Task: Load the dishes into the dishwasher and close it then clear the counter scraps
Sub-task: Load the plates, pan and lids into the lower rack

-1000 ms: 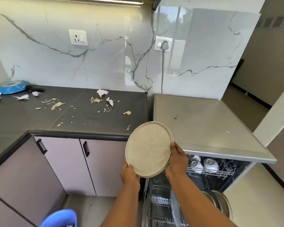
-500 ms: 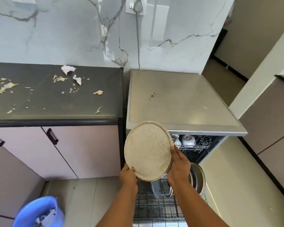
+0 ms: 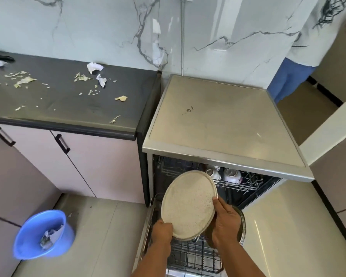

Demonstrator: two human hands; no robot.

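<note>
Both hands hold a round, speckled cream plate [image 3: 189, 204] tilted on edge above the open dishwasher [image 3: 226, 124]. The left hand [image 3: 162, 229] curls around the plate's rim at 7 o'clock; the right hand [image 3: 226, 218] clasps the rim at 4 o'clock, thumb over the front face and fingers behind. The plate hangs over the pulled-out lower rack [image 3: 194, 256], hiding much of it. A metal dish [image 3: 241, 224] stands in that rack, mostly hidden behind the right hand. White cups [image 3: 231, 174] sit in the upper rack [image 3: 240, 184]. At 10 o'clock, scraps [image 3: 82, 77] litter the dark desk [image 3: 68, 104]. A blue bucket [image 3: 42, 234] stands on the floor at 8 o'clock, its contents indistinct.
</note>
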